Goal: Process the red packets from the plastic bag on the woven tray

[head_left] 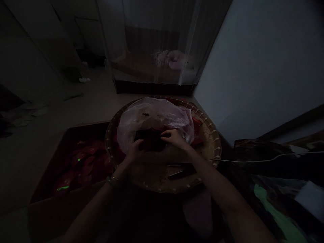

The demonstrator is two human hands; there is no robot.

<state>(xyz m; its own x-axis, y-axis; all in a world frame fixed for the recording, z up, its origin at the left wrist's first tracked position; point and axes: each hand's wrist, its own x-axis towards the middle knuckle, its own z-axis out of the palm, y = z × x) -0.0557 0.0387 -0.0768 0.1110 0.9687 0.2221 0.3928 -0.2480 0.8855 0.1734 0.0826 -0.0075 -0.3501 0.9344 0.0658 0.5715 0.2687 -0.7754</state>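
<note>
In dim light, a round woven bamboo tray (212,135) sits in front of me. A clear plastic bag (131,114) lies in it, its mouth toward me. At that mouth is a dark red, flat-looking piece (153,143), too dark to name. My left hand (133,151) is closed at its left edge, with a bracelet on the wrist. My right hand (175,138) pinches at its right edge with thumb and forefinger. Below my hands, a flat dark object with a pale edge (177,174) rests on the tray. Red material (197,125) shows beside the bag.
An open cardboard box (48,199) of red packets (86,162) stands left of the tray. A white cable (243,161) runs off to the right, above dark cloth and a green piece (273,209). Behind are a netted bed (152,76) and a pale wall (265,67).
</note>
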